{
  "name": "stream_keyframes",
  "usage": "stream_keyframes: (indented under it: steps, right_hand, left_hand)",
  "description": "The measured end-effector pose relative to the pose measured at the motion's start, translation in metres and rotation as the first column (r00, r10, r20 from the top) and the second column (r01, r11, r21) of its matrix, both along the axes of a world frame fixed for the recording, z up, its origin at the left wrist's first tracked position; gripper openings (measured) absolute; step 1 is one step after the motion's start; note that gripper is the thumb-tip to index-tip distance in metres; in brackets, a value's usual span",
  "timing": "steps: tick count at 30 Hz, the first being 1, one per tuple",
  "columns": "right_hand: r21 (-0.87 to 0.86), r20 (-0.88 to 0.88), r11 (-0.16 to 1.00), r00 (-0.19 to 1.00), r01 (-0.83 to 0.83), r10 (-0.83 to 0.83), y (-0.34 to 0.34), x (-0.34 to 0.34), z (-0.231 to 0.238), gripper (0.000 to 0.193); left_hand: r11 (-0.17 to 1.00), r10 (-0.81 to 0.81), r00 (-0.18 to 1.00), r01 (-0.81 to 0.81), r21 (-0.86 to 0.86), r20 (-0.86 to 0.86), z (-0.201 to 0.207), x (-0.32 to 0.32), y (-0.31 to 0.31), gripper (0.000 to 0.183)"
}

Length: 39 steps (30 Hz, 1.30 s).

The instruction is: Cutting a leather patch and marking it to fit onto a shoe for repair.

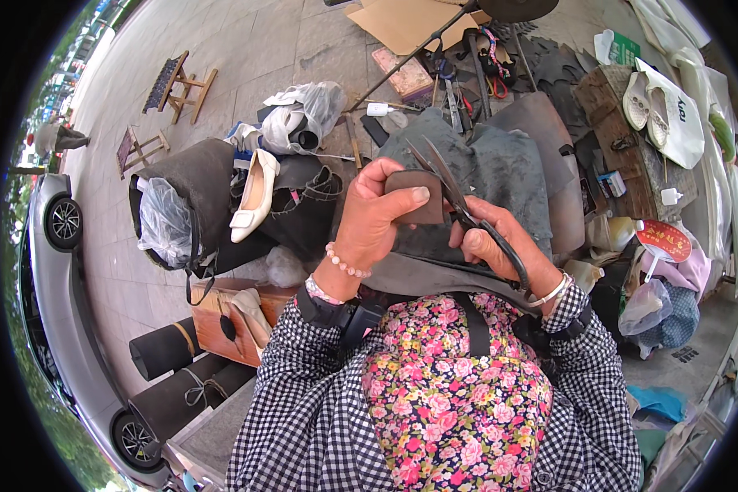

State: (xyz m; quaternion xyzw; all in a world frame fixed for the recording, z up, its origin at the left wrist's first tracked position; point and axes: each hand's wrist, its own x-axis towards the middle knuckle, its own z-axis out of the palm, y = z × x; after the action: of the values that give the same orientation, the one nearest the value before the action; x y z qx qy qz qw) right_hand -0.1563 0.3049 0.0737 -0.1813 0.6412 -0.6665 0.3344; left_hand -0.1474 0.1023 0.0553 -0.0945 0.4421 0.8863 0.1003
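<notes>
- Two bare hands meet above the lap: the left hand (373, 215) has its thumb pressed on the face of a small brown piece (425, 213), its other fingers mostly hidden behind, so the piece is clamped between them.
- One pair of dark scissors (461, 205) is gripped in the right hand (500, 246), fingers wrapped around the handles; the blades are parted and slant up past the right edge of the brown piece — whether they touch it, I cannot tell.
- Light and thin by its look, the piece should be stiff enough to stay flat yet bend a little, unlikely to break; its surface seems matt, so probably not slippery.
- Best hold: thumb on the face near the left side, away from the steel — the left fingertips are already near the blades.
- Below the hands, grey cloth (512, 176) drapes over the lap beyond a floral apron (459, 377); its folds could catch the scissors' tips.
- Farther left, a cream shoe (254, 197) leans on a dark bag (201, 176), with a wooden box (221, 328) nearer; hand tools (453, 102) lie ahead, and a wooden chest (603, 115) stands right.
</notes>
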Motion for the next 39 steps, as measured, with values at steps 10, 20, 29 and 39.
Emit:
stream_keyframes:
  steps: [10, 20, 29, 39]
  right_hand:
    - [0.111, -0.135, 0.994, 0.991, -0.004, 0.019, 0.001, 0.001, 0.003, 0.062]
    - [0.262, -0.053, 0.958, 0.993, 0.119, -0.109, -0.005, 0.007, -0.003, 0.043]
    - [0.216, 0.002, 0.968, 0.992, 0.125, -0.128, 0.014, -0.005, -0.011, 0.080]
    - [0.359, -0.078, 0.932, 0.996, 0.060, -0.034, 0.029, -0.014, 0.004, 0.089]
  left_hand:
    - [0.998, 0.026, 0.999, -0.024, 0.061, -0.033, 0.004, 0.002, 0.004, 0.022]
    - [0.990, 0.094, 0.996, -0.094, 0.105, -0.001, -0.008, 0.009, 0.010, 0.024]
    - [0.908, 0.405, 0.913, -0.395, -0.140, 0.050, -0.034, 0.076, -0.078, 0.017]
    - [0.592, 0.804, 0.362, -0.555, -0.584, 0.471, -0.136, 0.264, -0.192, 0.018]
